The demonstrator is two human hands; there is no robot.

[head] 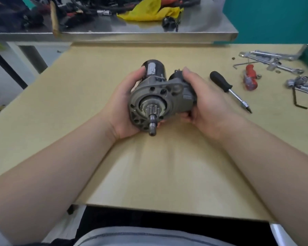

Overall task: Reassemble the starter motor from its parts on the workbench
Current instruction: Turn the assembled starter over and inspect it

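1. My forearms are reaching over the pale wooden table (149, 174).
2. My left hand (122, 105) and right hand (204, 103) are gripping the starter motor (158, 96) above it.
3. A black-handled screwdriver (224, 86) is lying right, near wrenches (274, 61).
4. A steel bench (149, 35) is standing behind, against a teal wall (274, 18).

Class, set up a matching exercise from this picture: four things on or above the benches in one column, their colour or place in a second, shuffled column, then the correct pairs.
Things:
1. starter motor
2. screwdriver
3. crumpled cloth
4. hex key

Place or colour:
A. yellow, on the far metal bench
B. black handle, lying right of the hands
C. held by the left hand and right hand
D. dark, bent, near the table's right edge

Pairs: 1-C, 2-B, 3-A, 4-D
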